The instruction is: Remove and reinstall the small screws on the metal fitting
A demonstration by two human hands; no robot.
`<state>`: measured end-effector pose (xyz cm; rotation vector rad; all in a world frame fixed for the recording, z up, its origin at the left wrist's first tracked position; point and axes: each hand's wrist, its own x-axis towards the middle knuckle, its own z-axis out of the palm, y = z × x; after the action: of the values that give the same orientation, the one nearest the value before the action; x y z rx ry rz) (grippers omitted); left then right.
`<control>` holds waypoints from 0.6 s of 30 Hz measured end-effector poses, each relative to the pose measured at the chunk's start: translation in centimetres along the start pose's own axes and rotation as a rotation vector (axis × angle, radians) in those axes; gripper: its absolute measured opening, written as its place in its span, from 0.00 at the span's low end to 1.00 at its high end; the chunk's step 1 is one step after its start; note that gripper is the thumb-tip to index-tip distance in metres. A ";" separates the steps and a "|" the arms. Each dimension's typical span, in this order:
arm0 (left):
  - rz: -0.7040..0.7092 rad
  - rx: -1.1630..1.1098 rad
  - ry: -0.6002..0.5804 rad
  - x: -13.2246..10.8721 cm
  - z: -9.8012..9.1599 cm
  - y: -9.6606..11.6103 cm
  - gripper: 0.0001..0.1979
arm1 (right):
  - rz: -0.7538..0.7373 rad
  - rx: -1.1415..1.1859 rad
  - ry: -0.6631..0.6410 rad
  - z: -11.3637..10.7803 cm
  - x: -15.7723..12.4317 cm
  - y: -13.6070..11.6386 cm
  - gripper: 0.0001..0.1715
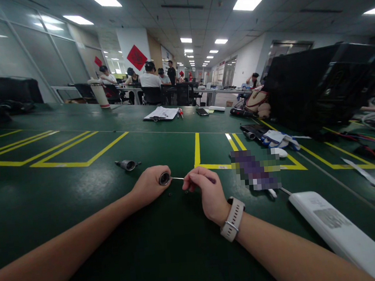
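Observation:
My left hand (151, 184) is closed around a hollow metal cylinder (164, 178), its round opening turned toward me. In my right hand (207, 191) is a thin screwdriver (177, 178), its slim shaft pointing left and its tip meeting the side of the cylinder. Part of the handle shows past the fingers. Whether the tip sits in a screw is too small to tell. Two tiny dark pieces, one of them a small part (170, 194), lie on the table just below the hands. A similar metal cylindrical part (127, 164) rests on its side beyond my left hand.
Yellow tape (197, 150) marks the green table (155, 143). A white power strip (337, 228) lies at right, near a blurred-out object (254, 170). Farther back are a clipboard with papers (161, 112), a cup (99, 94), gloves (278, 140) and a black case (319, 86). People sit beyond.

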<state>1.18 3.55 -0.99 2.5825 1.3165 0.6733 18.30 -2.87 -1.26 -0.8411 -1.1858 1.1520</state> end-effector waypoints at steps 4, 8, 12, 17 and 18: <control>-0.014 -0.010 -0.011 0.0 0.1 -0.1 0.06 | -0.056 -0.152 -0.149 0.3 -0.4 -0.8 0.11; -0.011 0.009 -0.020 0.1 0.1 -0.2 0.06 | -0.129 -0.278 -0.155 0.7 -0.5 -1.0 0.11; -0.013 0.011 -0.012 0.0 0.0 -0.1 0.05 | -0.145 -0.325 -0.141 0.9 -0.6 -0.8 0.11; -0.022 0.003 0.002 0.0 -0.1 0.1 0.06 | 0.001 -0.292 -0.135 0.7 -0.4 -1.0 0.12; -0.024 -0.002 0.001 0.0 -0.1 0.1 0.06 | 0.010 -0.281 -0.134 0.6 -0.4 -1.1 0.12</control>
<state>1.26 3.49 -0.85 2.5604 1.3444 0.6712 17.94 -3.53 -0.22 -0.9936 -1.4794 1.0767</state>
